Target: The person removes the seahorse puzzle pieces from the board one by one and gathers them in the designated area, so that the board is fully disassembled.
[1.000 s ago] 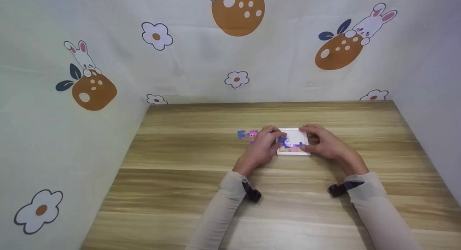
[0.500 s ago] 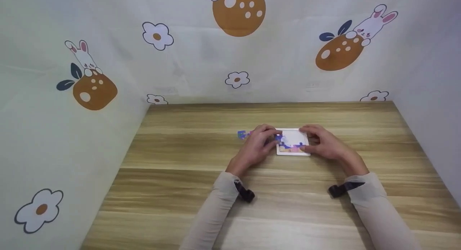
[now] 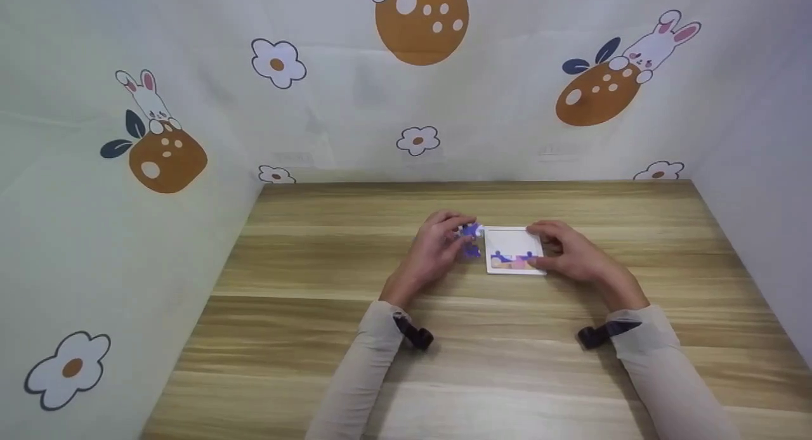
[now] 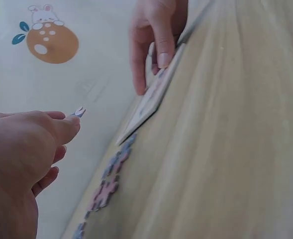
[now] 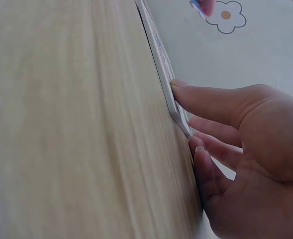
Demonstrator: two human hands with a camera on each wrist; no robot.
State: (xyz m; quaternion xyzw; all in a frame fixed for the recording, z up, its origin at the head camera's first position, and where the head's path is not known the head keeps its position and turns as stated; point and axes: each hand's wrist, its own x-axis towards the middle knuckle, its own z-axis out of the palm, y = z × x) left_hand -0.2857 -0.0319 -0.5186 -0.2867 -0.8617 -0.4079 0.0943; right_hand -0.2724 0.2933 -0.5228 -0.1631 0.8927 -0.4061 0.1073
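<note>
My left hand [image 3: 431, 250] pinches a blue-purple puzzle piece [image 3: 471, 231] between thumb and forefinger, just left of the white puzzle tray [image 3: 516, 271]. In the left wrist view that piece [image 4: 79, 112] is raised above the table. My right hand [image 3: 574, 253] holds the tray at its right side, thumb [image 5: 201, 102] on the near part and forefinger at the far corner. Along the tray's near side lies a row of joined pieces [image 3: 507, 261] in purple, pink and yellow; its upper part shows bare white.
Loose blue and pink puzzle pieces [image 4: 105, 194] lie in a line on the wooden table [image 3: 317, 338], left of the tray and partly under my left hand. A patterned cloth wall [image 3: 342, 110] borders the table at the back and sides.
My left hand has moved left, away from the tray, lifting the blue-purple piece out of the tray's left part. My right hand stays in place on the tray.
</note>
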